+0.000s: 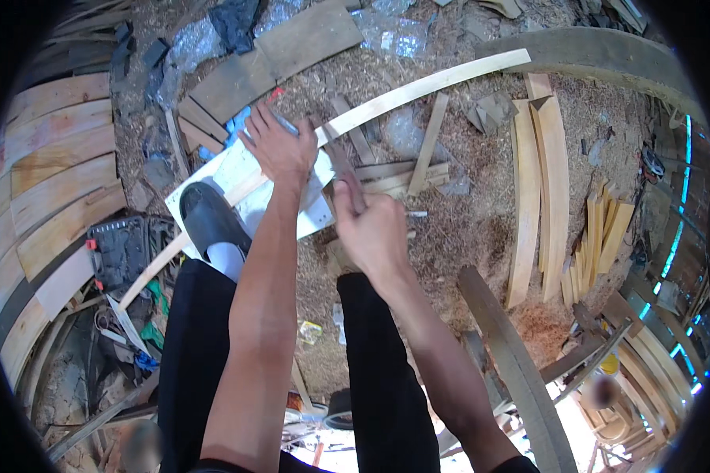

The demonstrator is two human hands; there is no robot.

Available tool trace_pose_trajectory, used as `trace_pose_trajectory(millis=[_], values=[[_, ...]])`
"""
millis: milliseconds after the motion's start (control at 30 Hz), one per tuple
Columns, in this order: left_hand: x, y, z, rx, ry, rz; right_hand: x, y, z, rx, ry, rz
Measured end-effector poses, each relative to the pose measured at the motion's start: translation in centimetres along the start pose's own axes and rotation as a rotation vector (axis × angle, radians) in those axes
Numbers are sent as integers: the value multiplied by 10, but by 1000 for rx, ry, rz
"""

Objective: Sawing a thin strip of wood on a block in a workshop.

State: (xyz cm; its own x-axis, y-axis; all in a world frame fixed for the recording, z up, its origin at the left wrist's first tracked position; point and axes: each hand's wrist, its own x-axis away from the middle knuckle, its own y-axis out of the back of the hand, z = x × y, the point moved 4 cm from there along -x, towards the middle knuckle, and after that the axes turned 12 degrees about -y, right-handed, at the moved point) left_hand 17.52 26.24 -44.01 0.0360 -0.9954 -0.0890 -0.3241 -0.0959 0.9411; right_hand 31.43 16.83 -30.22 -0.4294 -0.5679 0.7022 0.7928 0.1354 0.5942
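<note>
A long, thin strip of pale wood [422,91] runs diagonally across a white board [304,217] on the ground. My left hand [280,150] lies over the strip with its fingers spread, pressing it down. A dark shoe [205,217] on my left foot rests on the strip and the board. Just right of the board, my right hand [375,232] is closed around a narrow tool with a reddish-brown handle [353,193]. The tool's far end reaches up to the strip beside my left hand. Its exact kind is too blurred to tell.
Wide planks [63,173] are stacked at the left. Longer boards [540,181] and short offcuts [596,236] lie at the right. A thick curved beam [521,370] stands near my right arm. A black crate [122,248] sits left of my foot. Shavings cover the ground.
</note>
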Motion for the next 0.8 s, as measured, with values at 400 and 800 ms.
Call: trace_pose_trajectory(millis=[400,800], values=[[7,6,17,-25,59,48,56,39,-31,-87,37,138],[0,5,6,-83,16,11,11,9,-14,2,62,72]])
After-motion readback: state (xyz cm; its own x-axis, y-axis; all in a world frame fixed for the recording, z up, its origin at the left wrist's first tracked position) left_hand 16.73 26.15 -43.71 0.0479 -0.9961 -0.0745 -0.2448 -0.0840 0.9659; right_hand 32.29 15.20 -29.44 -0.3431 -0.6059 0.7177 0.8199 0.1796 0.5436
